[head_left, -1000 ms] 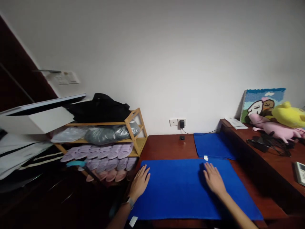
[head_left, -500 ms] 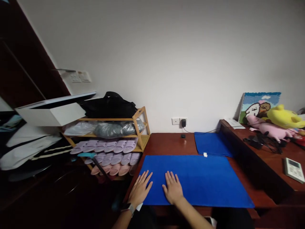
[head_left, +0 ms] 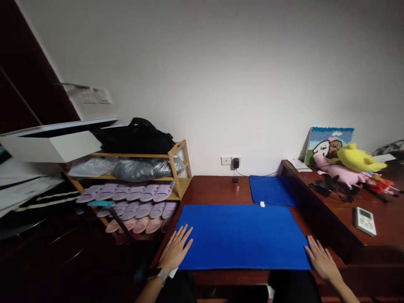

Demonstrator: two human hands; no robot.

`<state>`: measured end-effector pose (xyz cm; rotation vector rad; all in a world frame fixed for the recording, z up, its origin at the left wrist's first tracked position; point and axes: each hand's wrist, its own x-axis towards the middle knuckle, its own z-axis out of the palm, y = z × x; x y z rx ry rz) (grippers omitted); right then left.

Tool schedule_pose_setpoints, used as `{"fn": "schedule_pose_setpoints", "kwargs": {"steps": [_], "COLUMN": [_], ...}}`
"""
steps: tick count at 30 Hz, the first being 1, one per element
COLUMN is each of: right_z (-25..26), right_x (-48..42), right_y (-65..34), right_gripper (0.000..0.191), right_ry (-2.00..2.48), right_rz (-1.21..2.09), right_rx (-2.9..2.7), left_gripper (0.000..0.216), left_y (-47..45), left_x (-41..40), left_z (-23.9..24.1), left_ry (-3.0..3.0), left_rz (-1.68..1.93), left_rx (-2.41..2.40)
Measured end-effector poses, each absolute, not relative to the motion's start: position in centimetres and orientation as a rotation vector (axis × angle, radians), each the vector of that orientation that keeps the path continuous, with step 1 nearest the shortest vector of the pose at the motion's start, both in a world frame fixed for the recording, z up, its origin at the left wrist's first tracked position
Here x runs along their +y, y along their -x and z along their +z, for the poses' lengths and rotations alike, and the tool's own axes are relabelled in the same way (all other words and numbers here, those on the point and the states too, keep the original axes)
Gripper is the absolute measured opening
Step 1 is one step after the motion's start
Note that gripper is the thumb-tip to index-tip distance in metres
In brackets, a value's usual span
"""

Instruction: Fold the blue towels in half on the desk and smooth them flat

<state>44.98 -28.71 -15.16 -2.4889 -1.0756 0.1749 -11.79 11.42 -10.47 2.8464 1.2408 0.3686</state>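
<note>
A blue cloth lies spread flat on the reddish-brown wooden desk. My left hand rests palm down at its left edge, fingers stretched out, with a watch on the wrist. At the opposite side, my right hand lies flat by the near right corner, its fingers apart and the fingertips at the cloth's right edge. Neither hand holds anything. Behind the spread cloth is a folded blue cloth, with a white tag between the two.
A raised desk section on the right bears a white device with buttons, plush toys and a dog picture. A slipper rack stands left. A black adapter is plugged into the wall.
My right hand has moved across the cloth from left of its middle to its right edge. My left hand stays at the left edge. The view has turned slightly to the right.
</note>
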Motion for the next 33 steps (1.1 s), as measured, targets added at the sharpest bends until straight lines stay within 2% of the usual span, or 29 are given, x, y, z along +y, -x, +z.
{"fn": "schedule_pose_setpoints", "kwargs": {"steps": [3, 8, 16, 23, 30, 33], "right_z": [-15.0, -10.6, -4.8, -5.3, -7.0, -7.6], "right_x": [-27.1, -20.1, -4.9, 2.6, 3.2, 3.3], "right_y": [-43.8, -37.7, -24.5, -18.7, -18.0, -17.9], "right_gripper": [0.083, 0.073, 0.067, 0.069, 0.073, 0.073], "right_ry": [2.46, 2.414, 2.179, 2.128, 2.17, 2.201], "right_rz": [0.149, 0.031, 0.249, 0.393, 0.436, 0.409], "right_rx": [-1.045, -1.236, -1.69, -1.728, -1.719, -1.723], "left_gripper": [0.057, 0.058, 0.057, 0.057, 0.048, 0.05], "left_y": [11.9, 12.1, 12.1, 12.3, 9.3, 6.6], "left_x": [11.6, 11.9, 12.3, 12.3, 13.1, 15.3], "left_z": [-10.5, -10.7, -10.8, -10.7, -8.3, -7.5], "left_ry": [-2.848, -2.846, -2.839, -2.833, -2.947, -2.889], "left_rz": [0.323, 0.313, 0.363, 0.313, 0.29, 0.332], "left_rx": [1.233, 1.249, 1.24, 1.272, 1.303, 1.353]}}
